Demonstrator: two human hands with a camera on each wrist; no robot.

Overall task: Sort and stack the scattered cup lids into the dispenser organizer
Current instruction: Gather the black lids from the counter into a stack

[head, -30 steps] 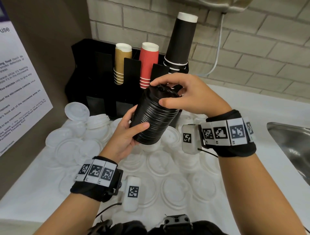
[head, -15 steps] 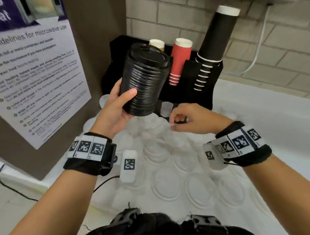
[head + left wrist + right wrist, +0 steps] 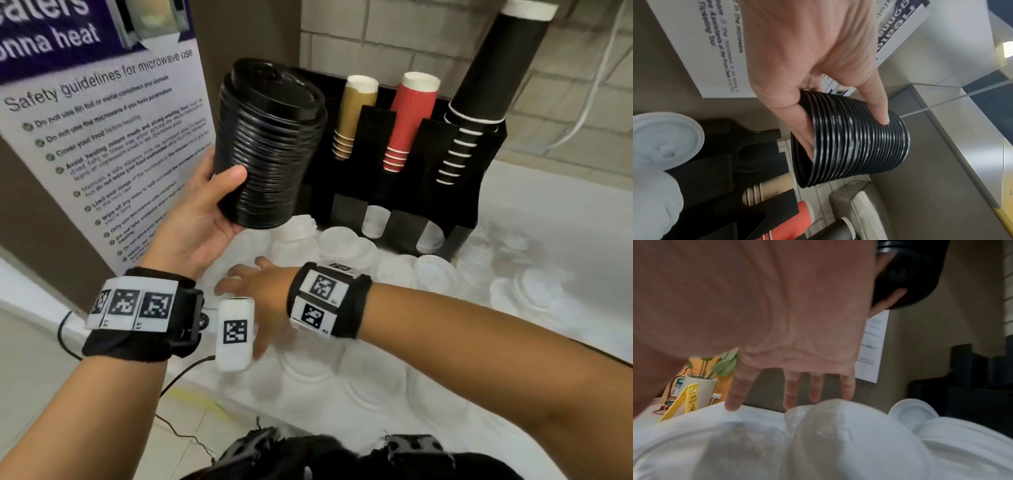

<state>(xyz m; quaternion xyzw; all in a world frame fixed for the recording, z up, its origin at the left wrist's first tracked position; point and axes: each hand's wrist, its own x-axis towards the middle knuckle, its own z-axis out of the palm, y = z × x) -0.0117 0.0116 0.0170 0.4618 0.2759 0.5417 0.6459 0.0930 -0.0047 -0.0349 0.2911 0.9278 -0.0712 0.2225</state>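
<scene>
My left hand (image 3: 219, 195) grips a tall stack of black lids (image 3: 267, 144) from below and holds it in the air in front of the black dispenser organizer (image 3: 424, 195); the left wrist view shows the thumb and fingers curled round the stack of black lids (image 3: 853, 146). My right hand (image 3: 253, 281) reaches left across the counter, fingers spread and straight, just above the scattered white lids (image 3: 346, 246). In the right wrist view the fingertips (image 3: 791, 402) hover over a white lid (image 3: 830, 418) and hold nothing.
The organizer holds gold cups (image 3: 352, 113), red cups (image 3: 407, 120) and a tall black cup stack (image 3: 486, 82). A microwave safety poster (image 3: 102, 144) stands at the left. Clear and white lids (image 3: 370, 387) cover the white counter. A potted plant and yellow floor sign (image 3: 686, 399) stand beyond the counter edge.
My right hand let go of the black stack, dropped to the counter and swept left with its fingers spread. My left hand lifted the stack up and to the left.
</scene>
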